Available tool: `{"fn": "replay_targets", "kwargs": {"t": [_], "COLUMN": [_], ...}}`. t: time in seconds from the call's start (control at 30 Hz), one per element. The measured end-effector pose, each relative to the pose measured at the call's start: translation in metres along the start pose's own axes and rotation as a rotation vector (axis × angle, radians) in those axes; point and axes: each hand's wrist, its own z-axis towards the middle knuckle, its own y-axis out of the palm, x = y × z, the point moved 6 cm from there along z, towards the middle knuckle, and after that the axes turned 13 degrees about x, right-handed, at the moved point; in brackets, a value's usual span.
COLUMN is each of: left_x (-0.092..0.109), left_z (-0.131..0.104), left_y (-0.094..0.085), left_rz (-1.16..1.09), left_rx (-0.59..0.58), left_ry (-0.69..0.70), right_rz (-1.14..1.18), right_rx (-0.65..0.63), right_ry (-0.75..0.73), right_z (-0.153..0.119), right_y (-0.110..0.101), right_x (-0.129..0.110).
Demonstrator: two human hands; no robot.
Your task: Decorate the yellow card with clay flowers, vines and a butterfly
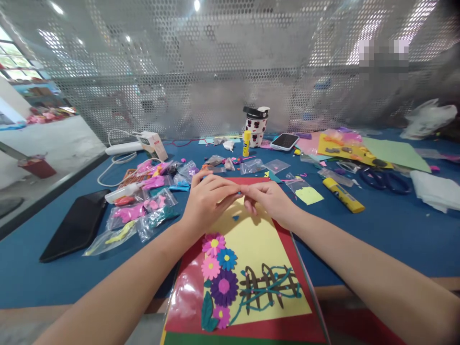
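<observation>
Over the upper part of a yellow sheet (258,239), my left hand (210,199) and my right hand (268,196) meet at the fingertips. Between them shows a tiny blue piece of clay (239,192), pinched by the thumbs and index fingers. Another small blue piece lies on the sheet just below. Clay flowers in pink, blue and purple (224,286) run down the sheet's left side, with green leaves (207,310) at the bottom. A brown clay fence (268,287) wound with teal vines fills the lower right. Red backing (190,292) frames the sheet.
Bags of coloured clay (134,211) and a black phone or tablet (74,225) lie at left. Behind stand a glue stick (246,143) and a patterned cup (256,129), near a white phone (284,141). Right are a yellow tube (343,195), scissors (386,181) and tissue (436,189).
</observation>
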Motion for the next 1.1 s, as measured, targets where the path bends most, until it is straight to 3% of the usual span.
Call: {"fn": "replay_targets", "kwargs": {"t": [0.1,0.2,0.3,0.37,0.53,0.73,1.1], "left_x": [-0.005,-0.007,-0.006,-0.007,-0.007,-0.006,-0.008], "left_z": [0.001,0.000,-0.003,-0.006,-0.011,-0.017,-0.022], "left_y": [-0.001,0.003,0.008,0.012,0.020,0.027,0.029], "left_rz": [-0.042,-0.125,-0.252,-0.331,-0.519,-0.788,-0.862], "left_rx": [-0.022,-0.068,-0.094,-0.128,-0.179,-0.215,-0.281], "left_ry": [-0.134,-0.248,-0.354,-0.450,-0.706,-0.980,-1.115], "right_rz": [-0.034,-0.176,-0.246,-0.243,-0.339,-0.402,-0.410], "right_rx": [0.125,0.255,0.192,0.177,0.278,0.226,0.217], "right_ry": [-0.113,-0.364,-0.634,-0.740,-0.796,-0.840,-0.905], "right_z": [0.000,-0.002,-0.008,-0.011,-0.012,-0.014,-0.015], "right_y": [-0.012,-0.021,-0.016,-0.013,-0.016,-0.012,-0.014], "right_x": [-0.007,-0.020,-0.030,-0.032,-0.036,-0.037,-0.036]}}
